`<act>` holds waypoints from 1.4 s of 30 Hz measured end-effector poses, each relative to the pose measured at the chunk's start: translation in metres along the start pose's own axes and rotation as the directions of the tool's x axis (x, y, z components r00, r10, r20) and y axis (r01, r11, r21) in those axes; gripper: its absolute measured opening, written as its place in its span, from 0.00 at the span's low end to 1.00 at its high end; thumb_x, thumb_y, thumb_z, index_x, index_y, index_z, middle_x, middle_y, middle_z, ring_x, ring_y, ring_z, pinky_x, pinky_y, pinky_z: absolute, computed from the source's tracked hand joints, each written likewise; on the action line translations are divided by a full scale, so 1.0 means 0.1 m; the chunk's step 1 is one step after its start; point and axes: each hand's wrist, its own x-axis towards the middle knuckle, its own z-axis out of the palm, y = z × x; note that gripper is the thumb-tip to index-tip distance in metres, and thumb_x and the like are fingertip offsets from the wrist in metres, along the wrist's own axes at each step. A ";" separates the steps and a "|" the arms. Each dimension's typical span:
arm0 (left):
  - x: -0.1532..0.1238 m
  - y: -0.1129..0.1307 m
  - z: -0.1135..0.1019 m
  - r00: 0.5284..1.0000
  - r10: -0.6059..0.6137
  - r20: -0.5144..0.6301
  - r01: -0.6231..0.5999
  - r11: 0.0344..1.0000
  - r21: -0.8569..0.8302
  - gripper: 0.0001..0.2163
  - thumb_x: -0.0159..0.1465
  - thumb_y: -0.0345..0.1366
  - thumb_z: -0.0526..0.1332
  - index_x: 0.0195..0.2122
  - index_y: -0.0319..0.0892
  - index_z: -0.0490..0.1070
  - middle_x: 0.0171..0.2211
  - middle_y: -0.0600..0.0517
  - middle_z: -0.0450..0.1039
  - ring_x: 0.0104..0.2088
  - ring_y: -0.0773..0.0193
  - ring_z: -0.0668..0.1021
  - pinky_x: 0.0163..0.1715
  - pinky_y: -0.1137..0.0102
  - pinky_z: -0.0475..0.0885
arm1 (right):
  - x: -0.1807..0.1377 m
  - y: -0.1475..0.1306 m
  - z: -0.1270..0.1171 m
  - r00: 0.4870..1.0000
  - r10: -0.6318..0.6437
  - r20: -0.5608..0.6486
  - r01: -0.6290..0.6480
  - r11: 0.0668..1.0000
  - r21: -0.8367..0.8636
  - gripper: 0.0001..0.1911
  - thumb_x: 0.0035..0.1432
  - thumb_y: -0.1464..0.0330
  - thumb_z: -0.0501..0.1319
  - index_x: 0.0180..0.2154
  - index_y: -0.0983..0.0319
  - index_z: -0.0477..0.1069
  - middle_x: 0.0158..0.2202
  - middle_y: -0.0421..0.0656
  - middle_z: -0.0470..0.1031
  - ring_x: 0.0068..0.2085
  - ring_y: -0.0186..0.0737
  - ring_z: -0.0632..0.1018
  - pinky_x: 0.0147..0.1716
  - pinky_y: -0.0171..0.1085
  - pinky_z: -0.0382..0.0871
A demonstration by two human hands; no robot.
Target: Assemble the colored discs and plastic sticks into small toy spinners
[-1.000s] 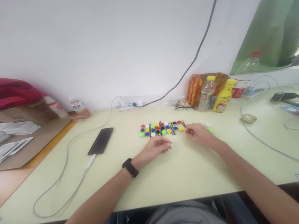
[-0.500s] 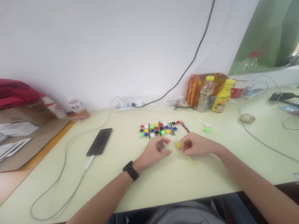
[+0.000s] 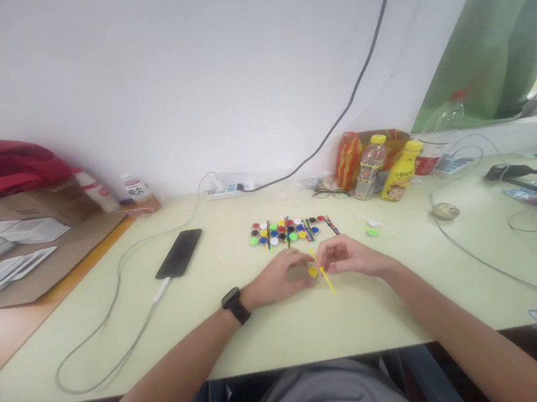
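My left hand (image 3: 286,277), with a black watch at the wrist, has its thumb and fingers closed on a small round yellow disc (image 3: 313,272). Close beside it, my right hand (image 3: 349,258) pinches a thin yellow plastic stick (image 3: 327,280), which slants down toward me. Whether the disc and stick are joined cannot be made out. Just beyond the hands lie rows of small coloured discs (image 3: 282,237) in red, black, white, blue, green and yellow, with dark and coloured sticks (image 3: 309,230) laid across them.
A phone (image 3: 179,255) on a charging cable lies at left. Green and white pieces (image 3: 372,232) lie to the right. Behind stand a clear bottle (image 3: 369,168) and a yellow bottle (image 3: 400,173), near glasses (image 3: 331,193). A cable crosses the right side past a beige mouse-like object (image 3: 445,211).
My left hand has moved right and closed on the yellow disc, which was by my right fingers. My right hand has shifted slightly left, and more of the yellow stick shows.
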 end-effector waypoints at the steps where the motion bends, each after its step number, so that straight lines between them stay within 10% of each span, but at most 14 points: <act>1: 0.00 0.00 0.00 1.000 0.011 0.012 -0.011 1.000 -0.002 0.13 0.65 0.45 0.68 0.47 0.46 0.79 0.44 0.46 0.77 0.45 0.56 0.76 0.48 0.65 0.69 | -0.01 0.00 -0.01 1.000 -0.010 -0.020 0.010 1.000 0.028 0.11 0.52 0.64 0.73 0.36 0.62 0.78 0.35 0.44 0.81 0.37 0.40 0.80 0.41 0.39 0.74; 9: -0.01 -0.09 0.00 0.991 -0.133 -0.033 0.128 0.984 -0.126 0.10 0.62 0.41 0.70 0.40 0.42 0.76 0.38 0.50 0.77 0.38 0.62 0.75 0.38 0.69 0.69 | 0.02 0.06 -0.08 0.965 0.020 -0.260 -0.020 1.000 0.003 0.18 0.49 0.56 0.77 0.32 0.62 0.76 0.30 0.41 0.76 0.32 0.36 0.74 0.34 0.37 0.69; 21: 0.04 -0.20 0.00 0.955 -0.292 -0.060 0.225 0.837 -0.498 0.18 0.59 0.42 0.74 0.45 0.38 0.78 0.40 0.45 0.80 0.39 0.61 0.81 0.44 0.66 0.76 | 0.05 0.10 0.02 0.986 0.083 -0.143 -0.083 0.997 0.005 0.22 0.63 0.50 0.65 0.45 0.61 0.76 0.26 0.36 0.64 0.26 0.32 0.63 0.26 0.34 0.56; 30: 0.03 -0.15 -0.02 0.968 -0.245 -0.060 0.192 0.868 -0.458 0.17 0.60 0.43 0.73 0.47 0.40 0.79 0.48 0.42 0.79 0.50 0.54 0.81 0.50 0.61 0.77 | 0.14 0.22 0.17 0.986 0.001 -0.170 0.003 1.000 0.021 0.21 0.62 0.55 0.67 0.52 0.57 0.69 0.39 0.42 0.77 0.40 0.40 0.77 0.37 0.37 0.69; 42: 0.05 -0.10 0.00 0.971 -0.222 -0.091 0.177 0.920 -0.350 0.13 0.64 0.45 0.69 0.44 0.41 0.80 0.45 0.44 0.81 0.45 0.56 0.81 0.47 0.63 0.76 | 0.15 0.27 0.23 0.969 -0.098 -0.225 0.019 0.943 -0.333 0.13 0.66 0.55 0.63 0.41 0.58 0.71 0.30 0.39 0.74 0.31 0.37 0.73 0.31 0.36 0.65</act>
